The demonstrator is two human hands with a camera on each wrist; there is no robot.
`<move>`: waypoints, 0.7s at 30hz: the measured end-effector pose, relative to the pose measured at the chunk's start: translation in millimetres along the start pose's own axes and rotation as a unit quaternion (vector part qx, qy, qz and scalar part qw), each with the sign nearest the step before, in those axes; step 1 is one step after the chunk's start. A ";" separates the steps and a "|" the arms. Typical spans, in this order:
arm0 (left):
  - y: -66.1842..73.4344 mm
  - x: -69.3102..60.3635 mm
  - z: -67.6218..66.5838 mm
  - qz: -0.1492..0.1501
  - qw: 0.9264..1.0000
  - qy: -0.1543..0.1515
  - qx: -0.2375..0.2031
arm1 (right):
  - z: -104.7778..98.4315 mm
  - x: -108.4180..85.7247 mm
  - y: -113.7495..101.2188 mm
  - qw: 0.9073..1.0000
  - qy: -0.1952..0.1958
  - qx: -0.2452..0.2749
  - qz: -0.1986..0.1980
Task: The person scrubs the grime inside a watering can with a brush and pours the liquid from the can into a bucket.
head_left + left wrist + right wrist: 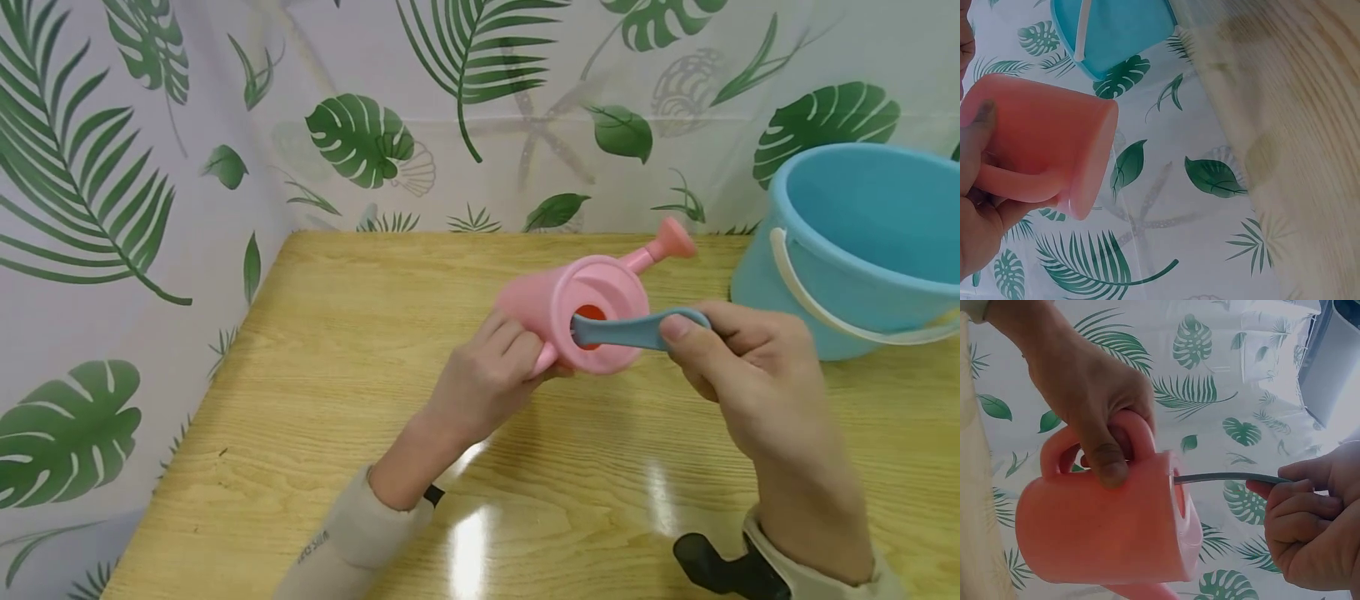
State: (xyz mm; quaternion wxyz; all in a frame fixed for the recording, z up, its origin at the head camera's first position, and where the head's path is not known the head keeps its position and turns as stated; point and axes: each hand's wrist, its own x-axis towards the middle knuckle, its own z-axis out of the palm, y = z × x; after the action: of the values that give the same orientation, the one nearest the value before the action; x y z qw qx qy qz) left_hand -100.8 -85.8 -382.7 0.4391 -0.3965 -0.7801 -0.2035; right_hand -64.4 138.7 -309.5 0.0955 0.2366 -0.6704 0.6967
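Over at the wood-grained table (300,375), the person has a pink, rounded plastic watering can (532,296) in front of them, tipped so its mouth faces them; it looks lifted off the tabletop. The left hand (487,375) grips it by its looped pink handle (1141,434), fingers curled round, thumb pressed against the can's body. The right hand (765,392) pinches the outer end of a slim blue-grey tool (630,332) between thumb and fingers. The tool's other end goes into the round hole in the can's top, so I can't tell what shape it has, nor whether the can holds anything.

The can seems to be thin, hollow plastic: light if dry, stiff enough to keep its shape, a little slick on its smooth sides. The loop is the sure place to hold it, with the thumb steadying the wall; the thin pink spout (673,239), pointing away to the right, would be a poor grip. The tool looks light and firm, with a slight bend along its length, best held at its broad outer end.

Beyond the right hand stands a blue plastic bucket (765,283), its white bail (877,337) hanging down the near side.
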 end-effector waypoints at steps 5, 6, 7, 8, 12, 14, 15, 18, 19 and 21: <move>-0.9 -0.9 0.5 0.011 1.000 -0.003 0.008 | 4.5 0.0 1.3 0.996 -0.017 -0.084 0.029; -1.0 -1.1 0.3 0.014 1.000 -0.002 0.008 | 6.5 0.3 1.8 0.993 -0.019 -0.109 0.031; -1.1 -1.2 0.0 0.016 1.000 0.000 0.005 | 7.8 0.4 2.2 0.990 -0.024 -0.133 0.024; -1.3 -1.2 -0.3 0.018 1.000 0.001 0.002 | 8.6 0.0 2.1 0.987 -0.026 -0.157 0.018; -3.6 -0.1 -1.1 0.032 0.999 -0.003 -0.005 | 8.4 -2.6 0.7 0.967 -0.068 -0.240 -0.045; -4.6 -0.1 -0.6 0.047 0.999 -0.012 0.001 | 10.2 -4.7 -0.6 0.944 -0.097 -0.305 -0.083; -4.9 -0.4 -0.1 0.053 0.998 -0.016 0.004 | 11.9 -5.5 -1.1 0.929 -0.112 -0.337 -0.102; -4.9 -2.5 2.1 0.064 0.998 -0.025 0.011 | 19.4 -9.1 -1.1 0.878 -0.126 -0.436 -0.150; -5.0 -3.5 3.0 0.065 0.997 -0.026 0.012 | 22.2 -10.5 -1.0 0.863 -0.125 -0.462 -0.161; -5.3 -5.3 4.0 0.061 0.998 -0.028 0.008 | 27.0 -13.3 0.2 0.836 -0.118 -0.502 -0.188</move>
State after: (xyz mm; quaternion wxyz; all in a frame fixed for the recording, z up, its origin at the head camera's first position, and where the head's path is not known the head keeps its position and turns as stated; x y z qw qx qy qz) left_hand -105.5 -88.6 -389.1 0.4321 -0.4455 -0.7679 -0.1585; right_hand -47.5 114.7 -316.1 0.2500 0.3584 -0.8769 0.2001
